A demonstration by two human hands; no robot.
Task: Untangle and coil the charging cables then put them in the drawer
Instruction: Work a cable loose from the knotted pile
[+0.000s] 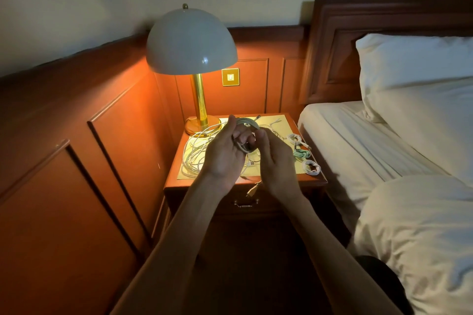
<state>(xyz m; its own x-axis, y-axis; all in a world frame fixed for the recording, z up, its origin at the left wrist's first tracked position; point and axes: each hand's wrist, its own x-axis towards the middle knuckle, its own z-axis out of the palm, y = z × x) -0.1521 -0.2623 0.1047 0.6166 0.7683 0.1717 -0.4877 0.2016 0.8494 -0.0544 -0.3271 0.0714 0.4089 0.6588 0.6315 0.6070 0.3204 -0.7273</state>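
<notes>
Above the wooden nightstand (311, 178), my left hand (223, 155) grips a coil of white cable (247, 124) wound in a loop. My right hand (275, 161) holds the same coil from the right side, fingers curled around its strands. A loose tangle of white and pale green cables (195, 153) lies on the left half of the nightstand top. Three small coiled cables sit along the right edge: a white one (294, 138), a green one (302, 154) and another white one (311, 167). A plug end (252, 190) hangs over the front, above the shut drawer's handle (245, 203).
A lit brass lamp with a white dome shade (190, 41) stands at the nightstand's back left. A bed with white sheets and a pillow (409, 59) lies close on the right. Wood panelling (76, 135) runs along the left wall, and a wall switch (230, 77) sits behind the lamp.
</notes>
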